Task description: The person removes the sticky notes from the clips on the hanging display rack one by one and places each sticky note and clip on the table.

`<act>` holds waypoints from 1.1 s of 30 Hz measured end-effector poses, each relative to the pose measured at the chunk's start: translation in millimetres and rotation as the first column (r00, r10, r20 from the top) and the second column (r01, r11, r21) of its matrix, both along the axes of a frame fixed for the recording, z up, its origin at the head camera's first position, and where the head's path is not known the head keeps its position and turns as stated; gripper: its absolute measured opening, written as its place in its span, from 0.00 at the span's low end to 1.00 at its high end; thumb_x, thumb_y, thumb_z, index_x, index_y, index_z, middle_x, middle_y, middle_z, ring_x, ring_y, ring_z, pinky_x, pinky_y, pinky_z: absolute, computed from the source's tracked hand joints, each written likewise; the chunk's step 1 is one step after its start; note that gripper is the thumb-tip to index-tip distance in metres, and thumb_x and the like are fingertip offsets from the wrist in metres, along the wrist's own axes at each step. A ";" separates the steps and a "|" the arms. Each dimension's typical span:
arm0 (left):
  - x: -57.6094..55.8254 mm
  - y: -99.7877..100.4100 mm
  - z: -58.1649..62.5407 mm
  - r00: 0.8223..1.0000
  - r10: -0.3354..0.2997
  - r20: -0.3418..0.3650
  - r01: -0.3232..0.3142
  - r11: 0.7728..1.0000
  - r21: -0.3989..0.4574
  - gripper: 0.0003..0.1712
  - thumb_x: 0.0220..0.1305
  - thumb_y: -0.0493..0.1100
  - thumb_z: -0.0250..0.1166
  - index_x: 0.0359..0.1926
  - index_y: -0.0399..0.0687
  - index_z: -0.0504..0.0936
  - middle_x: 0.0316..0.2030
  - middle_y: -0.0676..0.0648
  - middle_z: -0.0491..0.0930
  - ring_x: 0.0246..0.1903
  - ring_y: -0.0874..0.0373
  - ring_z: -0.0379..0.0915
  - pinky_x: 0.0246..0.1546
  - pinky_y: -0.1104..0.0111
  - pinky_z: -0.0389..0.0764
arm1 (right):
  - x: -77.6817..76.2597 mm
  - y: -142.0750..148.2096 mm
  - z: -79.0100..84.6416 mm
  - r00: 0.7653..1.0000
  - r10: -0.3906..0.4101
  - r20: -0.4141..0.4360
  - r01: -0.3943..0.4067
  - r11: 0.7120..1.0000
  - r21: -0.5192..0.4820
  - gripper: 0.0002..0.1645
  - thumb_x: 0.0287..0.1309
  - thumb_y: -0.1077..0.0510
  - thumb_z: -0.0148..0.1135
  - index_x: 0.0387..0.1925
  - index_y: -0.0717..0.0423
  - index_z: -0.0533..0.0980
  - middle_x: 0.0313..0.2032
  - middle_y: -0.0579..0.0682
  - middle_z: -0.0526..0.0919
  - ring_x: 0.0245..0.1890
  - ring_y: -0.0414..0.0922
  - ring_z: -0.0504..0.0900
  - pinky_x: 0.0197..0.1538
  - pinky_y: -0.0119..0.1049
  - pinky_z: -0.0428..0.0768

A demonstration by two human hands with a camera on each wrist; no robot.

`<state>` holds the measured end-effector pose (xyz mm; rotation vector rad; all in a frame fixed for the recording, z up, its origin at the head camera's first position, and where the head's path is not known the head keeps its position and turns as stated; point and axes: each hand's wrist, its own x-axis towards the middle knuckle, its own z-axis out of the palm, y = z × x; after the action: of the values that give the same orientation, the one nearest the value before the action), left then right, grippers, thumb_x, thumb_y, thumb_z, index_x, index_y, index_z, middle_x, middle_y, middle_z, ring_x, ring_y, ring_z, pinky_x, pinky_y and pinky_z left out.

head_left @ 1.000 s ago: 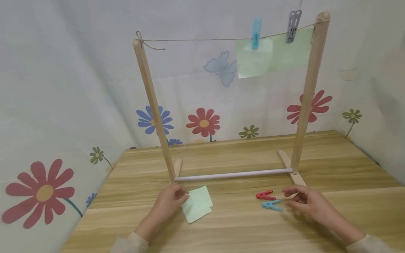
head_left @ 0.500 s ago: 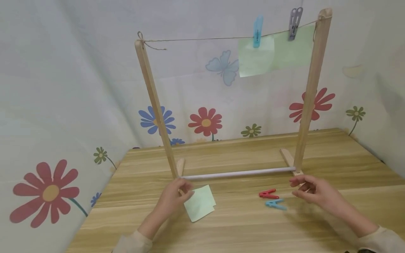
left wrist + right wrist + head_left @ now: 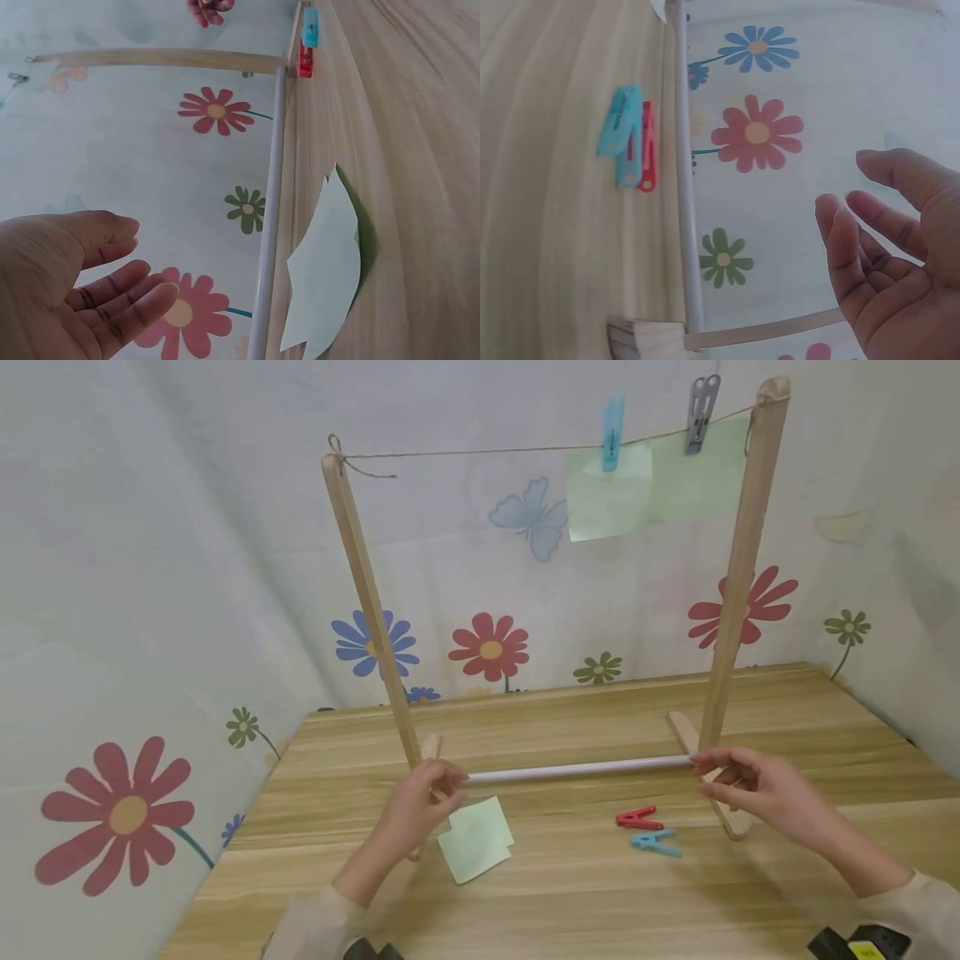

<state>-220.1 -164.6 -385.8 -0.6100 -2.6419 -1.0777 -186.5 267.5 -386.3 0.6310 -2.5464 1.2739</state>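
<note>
My left hand (image 3: 420, 802) hovers by the foot of the rack's left post with fingers loosely bent, holding nothing. Pale green paper sheets (image 3: 476, 842) lie overlapped on the table just in front of it; their edges curl up in the left wrist view (image 3: 322, 270). Over at the right post's foot, my right hand (image 3: 761, 793) is raised with relaxed fingers and nothing between them. A red clothespin (image 3: 639, 818) and a light blue clothespin (image 3: 656, 843) lie on the table to its left. The right wrist view shows both clothespins beyond the hand (image 3: 900, 255).
A wooden rack has a left post (image 3: 367, 585), a right post (image 3: 742, 568) and a white bottom bar (image 3: 577, 769). From its string (image 3: 480, 450) hang two green sheets, held by a blue clothespin (image 3: 612, 433) and a grey clothespin (image 3: 702, 414). A flowered curtain stands behind.
Both hands have lifted away from the table, the left from beside the paper, the right from beside the clothespins. The papers and clothespins stay where they were; the head view has shifted slightly.
</note>
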 end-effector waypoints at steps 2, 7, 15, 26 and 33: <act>-1.6 2.2 3.1 1.000 -0.004 0.001 0.004 1.000 0.016 0.10 0.55 0.33 0.69 0.40 0.42 0.81 0.35 0.46 0.81 0.34 0.58 0.78 0.31 0.77 0.80 | -0.2 0.4 4.7 1.000 -0.017 -0.006 0.017 1.000 0.011 0.17 0.59 0.65 0.63 0.50 0.65 0.75 0.36 0.25 0.79 0.29 0.32 0.78 0.25 0.27 0.75; -5.2 6.2 11.5 1.000 -0.013 -0.005 0.013 0.999 0.034 0.10 0.53 0.31 0.69 0.38 0.40 0.81 0.35 0.45 0.81 0.33 0.58 0.78 0.31 0.78 0.81 | -1.2 0.3 16.5 0.999 -0.050 -0.014 0.051 0.998 0.037 0.16 0.60 0.63 0.63 0.49 0.62 0.76 0.34 0.31 0.82 0.29 0.31 0.78 0.25 0.28 0.76; -12.1 2.2 32.7 0.997 -0.006 -0.081 0.004 1.000 -0.030 0.11 0.56 0.34 0.69 0.41 0.41 0.81 0.37 0.44 0.82 0.34 0.55 0.80 0.29 0.76 0.80 | -5.3 2.8 32.3 0.997 -0.062 -0.037 0.064 0.996 0.059 0.17 0.59 0.63 0.63 0.50 0.61 0.76 0.35 0.24 0.78 0.29 0.30 0.77 0.25 0.28 0.77; -22.4 14.3 56.5 0.994 -0.025 -0.103 0.022 0.999 -0.028 0.13 0.58 0.38 0.68 0.44 0.40 0.82 0.39 0.43 0.83 0.36 0.55 0.80 0.31 0.75 0.81 | -10.1 2.1 65.9 0.993 -0.074 -0.097 0.079 0.995 0.053 0.16 0.59 0.64 0.63 0.50 0.59 0.76 0.37 0.22 0.76 0.31 0.29 0.77 0.25 0.29 0.76; -26.9 26.7 73.5 0.994 -0.033 -0.107 0.035 0.999 0.018 0.14 0.59 0.38 0.68 0.46 0.39 0.80 0.39 0.43 0.81 0.37 0.54 0.80 0.31 0.74 0.82 | -13.2 -3.9 91.4 0.989 -0.085 -0.122 0.095 0.992 0.086 0.17 0.57 0.63 0.65 0.50 0.59 0.77 0.33 0.28 0.79 0.29 0.30 0.77 0.26 0.28 0.77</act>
<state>-247.0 -137.9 -312.3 -0.6914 -2.5352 -1.0493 -199.7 263.6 -294.9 0.5839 -2.5162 1.0634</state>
